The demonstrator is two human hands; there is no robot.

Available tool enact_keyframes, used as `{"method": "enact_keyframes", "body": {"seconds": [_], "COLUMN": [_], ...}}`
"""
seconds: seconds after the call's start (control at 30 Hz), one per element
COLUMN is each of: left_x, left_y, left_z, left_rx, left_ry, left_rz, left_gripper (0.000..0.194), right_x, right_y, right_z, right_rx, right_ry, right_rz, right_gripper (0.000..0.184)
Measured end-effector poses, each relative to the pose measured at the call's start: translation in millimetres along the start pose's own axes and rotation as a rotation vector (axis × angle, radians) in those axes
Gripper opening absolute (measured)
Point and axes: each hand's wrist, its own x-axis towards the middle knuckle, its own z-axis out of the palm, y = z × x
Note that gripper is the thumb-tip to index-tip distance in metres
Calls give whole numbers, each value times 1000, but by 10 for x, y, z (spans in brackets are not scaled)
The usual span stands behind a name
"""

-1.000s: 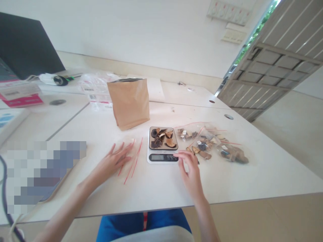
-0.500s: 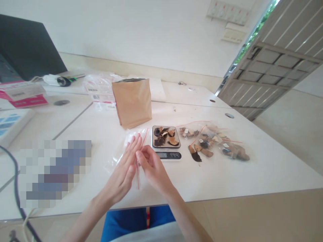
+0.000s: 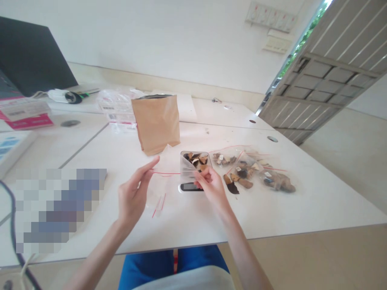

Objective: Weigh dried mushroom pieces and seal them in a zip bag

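Both hands hold one clear zip bag point(image 3: 169, 174) up above the white table point(image 3: 272, 213). The left hand point(image 3: 133, 197) pinches its red-striped top edge. The right hand point(image 3: 211, 186) pinches the other side, right in front of the small kitchen scale point(image 3: 193, 172) with dried pieces on it.

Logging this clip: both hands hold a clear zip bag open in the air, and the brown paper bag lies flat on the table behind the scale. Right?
Not quite. The head view shows the brown paper bag standing upright behind the scale, not flat. The rest holds: left hand and right hand hold the clear zip bag open in the air.
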Motion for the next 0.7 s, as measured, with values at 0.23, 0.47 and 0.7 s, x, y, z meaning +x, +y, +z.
{"method": "enact_keyframes", "body": {"seconds": [0.23,0.47,0.7], "left_x": [177,383,372], "left_y": [-55,-85,-222], "left_z": [61,188,563], "left_rx": [-36,-156,-318], "left_ry": [-75,229,359], "left_rz": [-25,40,-324], "left_gripper": [36,36,32], "right_x": [-91,183,214], "right_y": [26,286,168], "right_z": [-609,-667,-695], "right_rx": [-313,-906,-868], "right_ry": [-279,-147,-132], "right_rz": [-207,-503,-491], "right_gripper": [33,30,15]}}
